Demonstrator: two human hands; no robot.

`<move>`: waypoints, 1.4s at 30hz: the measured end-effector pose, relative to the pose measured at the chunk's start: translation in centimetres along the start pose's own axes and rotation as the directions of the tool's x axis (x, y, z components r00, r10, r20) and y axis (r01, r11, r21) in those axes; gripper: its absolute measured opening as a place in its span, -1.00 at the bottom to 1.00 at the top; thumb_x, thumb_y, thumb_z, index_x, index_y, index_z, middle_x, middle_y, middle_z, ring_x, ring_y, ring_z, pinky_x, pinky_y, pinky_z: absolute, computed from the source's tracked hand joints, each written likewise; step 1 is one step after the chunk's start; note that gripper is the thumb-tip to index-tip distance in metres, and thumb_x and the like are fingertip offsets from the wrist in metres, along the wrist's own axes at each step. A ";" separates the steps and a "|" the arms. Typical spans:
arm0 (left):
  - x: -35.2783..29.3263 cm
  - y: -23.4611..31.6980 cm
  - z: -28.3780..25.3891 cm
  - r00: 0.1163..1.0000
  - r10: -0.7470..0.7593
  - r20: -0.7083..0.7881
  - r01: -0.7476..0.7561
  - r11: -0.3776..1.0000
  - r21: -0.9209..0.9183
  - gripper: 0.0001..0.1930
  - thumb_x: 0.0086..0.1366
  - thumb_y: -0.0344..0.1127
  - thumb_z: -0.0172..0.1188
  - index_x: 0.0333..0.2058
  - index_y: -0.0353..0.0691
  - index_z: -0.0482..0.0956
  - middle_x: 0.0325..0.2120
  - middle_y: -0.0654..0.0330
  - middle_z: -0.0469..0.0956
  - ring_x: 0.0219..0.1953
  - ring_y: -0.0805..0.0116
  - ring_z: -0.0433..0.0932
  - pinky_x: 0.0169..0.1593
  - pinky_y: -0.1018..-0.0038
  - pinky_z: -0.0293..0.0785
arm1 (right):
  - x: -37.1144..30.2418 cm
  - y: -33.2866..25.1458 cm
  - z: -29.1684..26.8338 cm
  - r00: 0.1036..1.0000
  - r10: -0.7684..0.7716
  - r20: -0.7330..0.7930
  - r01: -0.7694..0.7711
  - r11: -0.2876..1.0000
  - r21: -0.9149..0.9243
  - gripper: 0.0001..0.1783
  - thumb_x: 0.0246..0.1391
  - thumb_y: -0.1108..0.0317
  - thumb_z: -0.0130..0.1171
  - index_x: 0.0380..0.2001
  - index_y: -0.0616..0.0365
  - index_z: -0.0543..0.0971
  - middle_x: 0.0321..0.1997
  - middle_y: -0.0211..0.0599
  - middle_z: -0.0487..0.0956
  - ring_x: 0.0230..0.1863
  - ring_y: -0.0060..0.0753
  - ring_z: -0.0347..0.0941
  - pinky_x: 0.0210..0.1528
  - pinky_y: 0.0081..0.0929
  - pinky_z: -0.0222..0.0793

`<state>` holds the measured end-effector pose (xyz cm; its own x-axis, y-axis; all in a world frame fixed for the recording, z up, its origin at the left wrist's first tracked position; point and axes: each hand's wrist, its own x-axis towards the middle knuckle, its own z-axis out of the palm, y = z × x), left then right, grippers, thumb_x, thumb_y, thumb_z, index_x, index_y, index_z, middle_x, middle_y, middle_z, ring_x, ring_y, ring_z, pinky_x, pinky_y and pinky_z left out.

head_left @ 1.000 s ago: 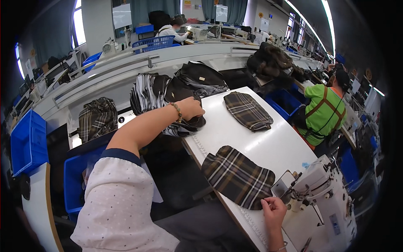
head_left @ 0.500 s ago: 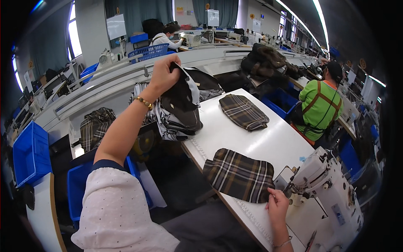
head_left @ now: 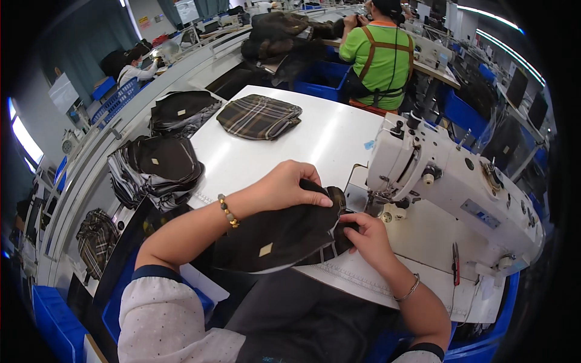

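A dark brown cut fabric piece (head_left: 272, 233) with a small cream tag hangs over the near edge of the white sewing table (head_left: 327, 136). My left hand (head_left: 296, 187) pinches its upper edge, thumb on top. Close beside it, my right hand (head_left: 366, 236) grips the right edge, where plaid fabric (head_left: 324, 253) shows underneath the dark piece. How far the two layers overlap is partly hidden. Just right of my hands stands the white sewing machine (head_left: 448, 175), its needle area near the fabric edge.
A plaid pile (head_left: 260, 118) lies farther back on the table. Stacked dark pieces (head_left: 160, 160) sit at its left, with another stack (head_left: 181, 112) behind. Red-handled snips (head_left: 456, 266) rest near the machine. A person in green (head_left: 381, 60) works beyond a blue bin (head_left: 321, 81).
My left hand has brought the dark piece from the stack to the plaid piece at the table's near edge. My right hand still grips there. The view has swung to the right.
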<state>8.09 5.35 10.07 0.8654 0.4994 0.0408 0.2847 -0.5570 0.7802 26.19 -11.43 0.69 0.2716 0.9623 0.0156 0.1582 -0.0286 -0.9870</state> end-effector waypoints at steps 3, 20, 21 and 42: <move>1.7 -2.4 2.6 0.987 -0.042 0.158 0.046 0.999 -0.026 -0.66 0.05 -0.13 0.53 -0.38 -0.29 0.68 -0.43 0.21 0.66 -0.33 0.46 0.57 -0.17 0.51 0.47 | 0.1 0.3 -0.3 0.992 0.071 0.105 -0.085 0.988 0.130 -0.72 0.12 0.59 0.15 -0.09 0.25 0.65 -0.39 -0.46 0.66 -0.41 -0.80 0.44 -0.40 -0.71 0.40; -1.0 -3.0 2.8 0.978 -0.022 0.206 0.038 0.996 -0.075 -0.75 0.03 -0.32 0.52 -0.36 -0.31 0.68 -0.38 0.20 0.65 -0.29 0.42 0.57 -0.14 0.49 0.46 | -1.5 -1.9 0.5 0.970 -0.239 0.032 0.241 0.947 -0.214 -0.87 -0.06 0.49 0.39 -0.42 0.32 0.66 -0.37 -0.19 0.66 -0.41 -0.48 0.56 -0.36 -0.59 0.43; -1.5 -3.2 2.5 0.968 0.162 0.193 -0.142 0.983 -0.114 -0.75 0.03 -0.32 0.52 -0.36 -0.31 0.68 -0.39 0.21 0.64 -0.31 0.43 0.56 -0.16 0.51 0.45 | -1.6 -2.2 0.5 0.959 -0.281 0.037 0.282 0.936 -0.209 -0.87 -0.06 0.49 0.39 -0.42 0.32 0.66 -0.37 -0.19 0.66 -0.41 -0.48 0.56 -0.36 -0.59 0.43; 2.1 -1.9 5.9 0.857 0.154 0.492 0.084 0.900 -0.429 -0.87 0.16 -0.42 0.44 -0.35 -0.34 0.71 -0.41 0.29 0.64 -0.31 0.60 0.53 -0.22 0.62 0.41 | -3.3 -2.2 -3.9 0.960 -0.226 0.163 0.245 0.964 -0.103 -0.84 -0.02 0.45 0.36 -0.51 0.32 0.59 -0.55 -0.38 0.54 -0.59 -0.67 0.36 -0.54 -0.63 0.26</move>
<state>11.79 3.49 5.00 0.9883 0.0159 -0.1519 0.1524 -0.1746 0.9728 28.62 -15.62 3.45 0.0701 0.9747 0.2122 0.3164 0.1800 -0.9314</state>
